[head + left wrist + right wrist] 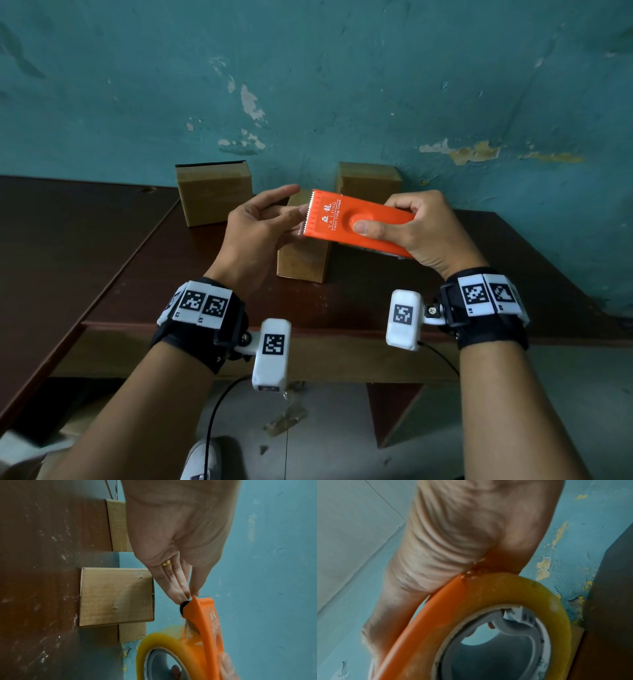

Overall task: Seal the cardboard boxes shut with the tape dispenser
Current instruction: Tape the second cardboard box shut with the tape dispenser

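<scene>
Your right hand (411, 229) has its grip clenched round the orange tape dispenser (359, 222), held in the air above the nearest cardboard box (303, 253), while your left hand (260, 226) pinches at the tape end by the toothed cutter with its fingers (173, 582). No fresh strip is laid on that box as far as I can judge, so the sealing of it is all still ahead. Two more boxes, the left one (214, 193) and the right one (368, 183), stand on the worktop (102, 240) against the wall, and whether they are sealed I cannot tell.
</scene>
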### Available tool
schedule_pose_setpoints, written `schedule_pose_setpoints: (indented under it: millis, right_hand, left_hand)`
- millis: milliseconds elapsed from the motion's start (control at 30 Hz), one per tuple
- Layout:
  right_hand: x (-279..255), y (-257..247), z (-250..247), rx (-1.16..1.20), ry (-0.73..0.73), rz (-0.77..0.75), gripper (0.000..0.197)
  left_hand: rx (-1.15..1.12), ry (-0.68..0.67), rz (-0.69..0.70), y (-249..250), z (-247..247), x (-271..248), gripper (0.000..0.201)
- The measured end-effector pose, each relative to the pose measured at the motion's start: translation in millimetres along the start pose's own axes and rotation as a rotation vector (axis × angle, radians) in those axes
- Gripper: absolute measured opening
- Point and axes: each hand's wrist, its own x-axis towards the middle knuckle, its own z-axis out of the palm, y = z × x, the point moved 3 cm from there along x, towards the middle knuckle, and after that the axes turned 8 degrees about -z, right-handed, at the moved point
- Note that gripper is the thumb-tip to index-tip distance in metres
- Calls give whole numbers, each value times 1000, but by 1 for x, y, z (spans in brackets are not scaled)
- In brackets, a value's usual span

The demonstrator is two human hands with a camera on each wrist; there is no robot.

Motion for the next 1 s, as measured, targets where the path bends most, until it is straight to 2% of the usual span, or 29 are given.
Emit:
schedule_pose_setpoints:
  millis: [500,833,1000]
  right_hand:
    - [-2,8,-3,3,-10,29,37]
    - [-3,13,-5,-13,-31,37,46]
    - [-8,20,-20,-18,12,63,48]
  left_hand:
    - [54,104,40,3,-1,-1,45]
    - [67,128,36,5,-4,-2,40]
    - [11,233,16,17,-25,-1,36]
